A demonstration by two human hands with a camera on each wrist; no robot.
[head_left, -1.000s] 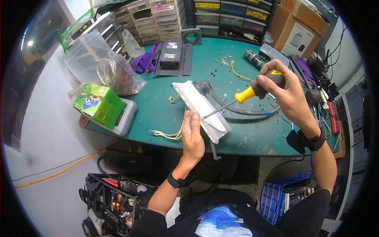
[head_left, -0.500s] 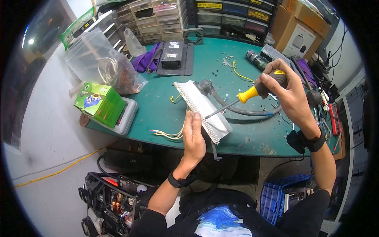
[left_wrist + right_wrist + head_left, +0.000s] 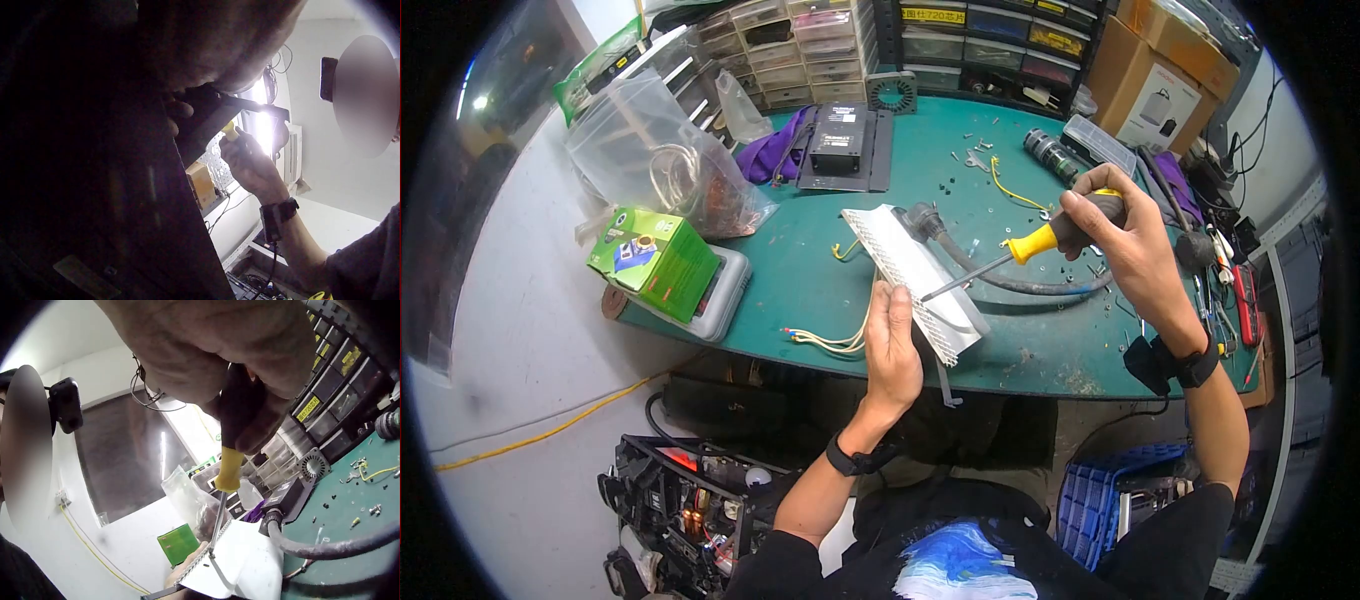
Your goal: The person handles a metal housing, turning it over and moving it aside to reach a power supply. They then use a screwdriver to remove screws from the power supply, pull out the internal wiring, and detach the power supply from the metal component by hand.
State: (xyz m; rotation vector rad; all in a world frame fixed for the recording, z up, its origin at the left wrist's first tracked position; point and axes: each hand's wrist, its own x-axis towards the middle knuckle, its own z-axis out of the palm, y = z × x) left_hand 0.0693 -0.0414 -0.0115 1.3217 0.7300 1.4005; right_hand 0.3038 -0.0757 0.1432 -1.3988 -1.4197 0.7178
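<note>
While a green-topped bench point(image 3: 800, 270) is occupied along its far side by storage drawers point(image 3: 815, 50), a cardboard box point(image 3: 1115, 75) is noted at the far right. A clear plastic bag point(image 3: 635, 150) is placed at the left, with a green box point(image 3: 670, 260) set nearer, on a grey case point(image 3: 722, 290). In front of the person, a white housing point(image 3: 905, 250) is held tilted at the near side of the bench; whether it is also supported from below cannot be told. A dark cable point(image 3: 1040, 290) is seen curving rightward from beside its far end. A screwdriver point(image 3: 1032, 243) is gripped by its handle in the right hand point(image 3: 1135, 225), fingers wrapped, its tip set on the white face near the perforated edge. That edge is held narrowly by the left hand point(image 3: 892, 350), fingertips close to the tip. Pale wires point(image 3: 830, 345) are seen left of this hand. Beyond the cable, a yellow wire point(image 3: 1010, 185) and small loose fasteners point(image 3: 374, 510) are found scattered.
</note>
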